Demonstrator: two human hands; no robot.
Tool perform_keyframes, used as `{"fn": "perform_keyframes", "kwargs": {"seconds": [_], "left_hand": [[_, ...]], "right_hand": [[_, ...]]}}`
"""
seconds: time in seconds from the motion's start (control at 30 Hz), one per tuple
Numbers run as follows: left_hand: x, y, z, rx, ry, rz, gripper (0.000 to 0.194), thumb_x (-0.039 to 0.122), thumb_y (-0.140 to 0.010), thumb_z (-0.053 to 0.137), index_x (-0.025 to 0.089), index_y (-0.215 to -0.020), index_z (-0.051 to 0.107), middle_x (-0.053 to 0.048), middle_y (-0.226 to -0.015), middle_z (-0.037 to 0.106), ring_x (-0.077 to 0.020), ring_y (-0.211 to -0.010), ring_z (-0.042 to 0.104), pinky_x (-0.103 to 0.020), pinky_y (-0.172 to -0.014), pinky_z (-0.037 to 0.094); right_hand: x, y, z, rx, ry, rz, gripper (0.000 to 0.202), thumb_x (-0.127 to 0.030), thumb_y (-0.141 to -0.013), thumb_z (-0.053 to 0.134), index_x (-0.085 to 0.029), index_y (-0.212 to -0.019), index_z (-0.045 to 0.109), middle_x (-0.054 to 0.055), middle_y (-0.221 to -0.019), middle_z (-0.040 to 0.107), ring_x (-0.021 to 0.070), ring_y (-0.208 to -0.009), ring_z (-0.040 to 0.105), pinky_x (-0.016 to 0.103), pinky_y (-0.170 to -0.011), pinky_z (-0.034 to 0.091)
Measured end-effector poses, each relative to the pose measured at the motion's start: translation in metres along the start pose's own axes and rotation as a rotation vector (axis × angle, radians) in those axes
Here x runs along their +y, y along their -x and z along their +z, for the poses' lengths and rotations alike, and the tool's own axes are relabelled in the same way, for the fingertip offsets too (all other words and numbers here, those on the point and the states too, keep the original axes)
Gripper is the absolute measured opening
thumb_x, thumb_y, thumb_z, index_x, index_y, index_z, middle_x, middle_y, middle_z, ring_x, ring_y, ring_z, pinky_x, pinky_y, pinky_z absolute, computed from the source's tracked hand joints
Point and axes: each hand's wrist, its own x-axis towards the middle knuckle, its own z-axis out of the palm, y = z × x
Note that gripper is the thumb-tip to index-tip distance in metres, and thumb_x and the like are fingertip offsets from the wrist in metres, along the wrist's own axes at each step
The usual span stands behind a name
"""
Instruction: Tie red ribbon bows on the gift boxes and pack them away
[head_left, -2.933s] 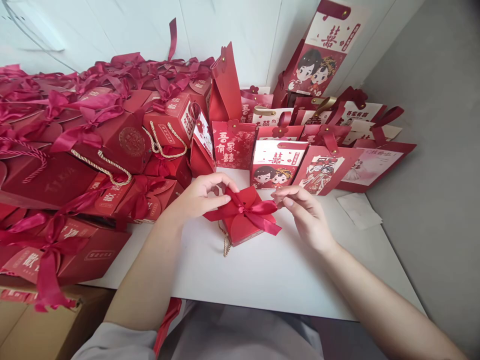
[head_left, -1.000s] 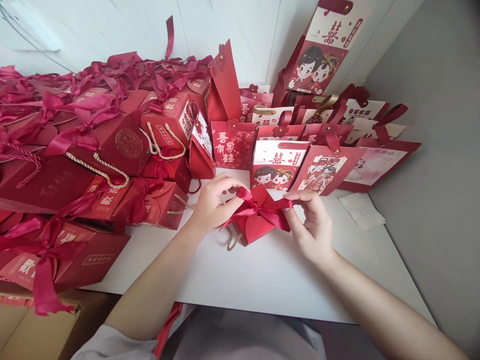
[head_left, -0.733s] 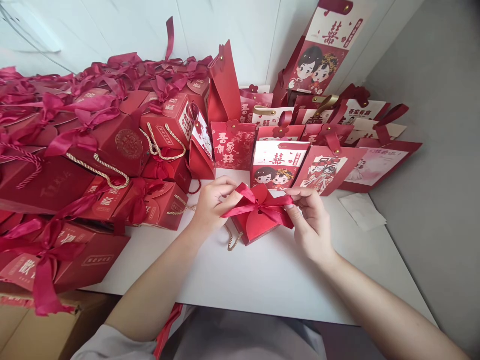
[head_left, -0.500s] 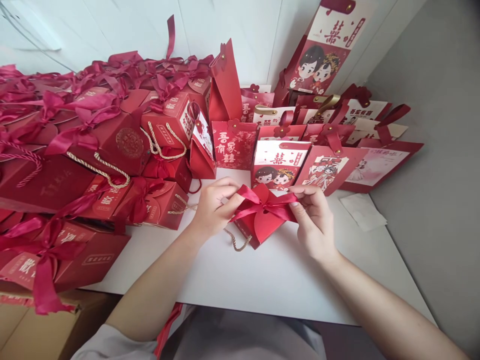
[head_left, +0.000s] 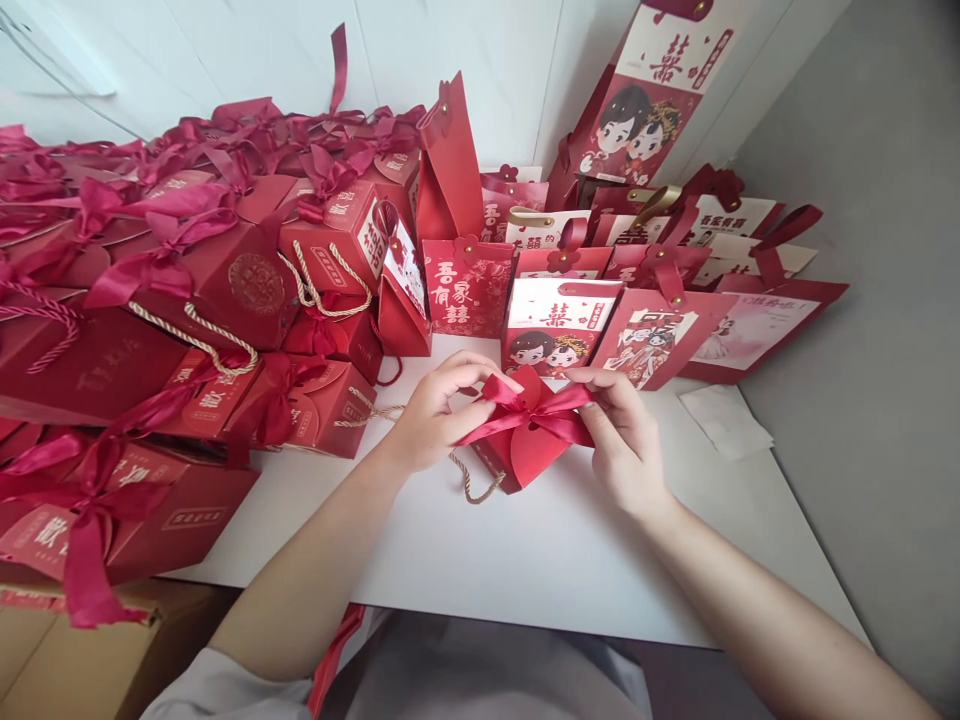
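In front of me on the white table (head_left: 480,560) stands a small red gift box (head_left: 529,458) with petal-shaped top flaps and a twisted cord handle (head_left: 480,492). A red satin ribbon (head_left: 551,405) is tied in a bow across its top. My left hand (head_left: 442,410) pinches the bow's left loop between thumb and fingers. On the other side, my right hand (head_left: 626,440) is closed on the right loop, thumb against the fingertips. The underside of the box is hidden.
Stacked red boxes with ribbon bows (head_left: 172,250) fill the left side. Several red and white paper gift bags (head_left: 562,320) stand behind the box. A white tissue (head_left: 726,420) lies at right, near the grey wall (head_left: 862,400). An open cardboard box (head_left: 67,650) sits at lower left.
My left hand has shifted slightly to the right, its fingers now nearer the bow's knot. My right hand has moved a little to the left, still gripping its loop.
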Motion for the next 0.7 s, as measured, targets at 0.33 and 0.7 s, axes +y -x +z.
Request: {"fn": "perform_keyframes", "kwargs": {"seconds": [0.33, 0.7], "left_hand": [[-0.0026, 0.0006, 0.004, 0.033, -0.109, 0.09, 0.009, 0.015, -0.084, 0.07, 0.019, -0.091, 0.075, -0.008, -0.108, 0.065, -0.0183, -0.101, 0.065, -0.032, -0.094, 0.053], [0.0002, 0.0009, -0.0016, -0.043, -0.127, 0.157, 0.013, 0.028, -0.087, 0.074, 0.02, -0.095, 0.078, -0.01, -0.109, 0.066, -0.021, -0.103, 0.066, -0.034, -0.097, 0.053]], "right_hand": [[-0.0007, -0.0012, -0.0006, 0.003, 0.077, -0.001, 0.017, -0.03, -0.1, 0.053, -0.026, -0.108, 0.067, 0.005, -0.101, 0.068, 0.0233, -0.096, 0.065, 0.046, -0.093, 0.051], [-0.0006, -0.0008, -0.0015, -0.002, 0.069, -0.001, 0.017, -0.028, -0.099, 0.053, -0.025, -0.106, 0.068, 0.005, -0.1, 0.069, 0.0227, -0.095, 0.065, 0.044, -0.091, 0.05]]}}
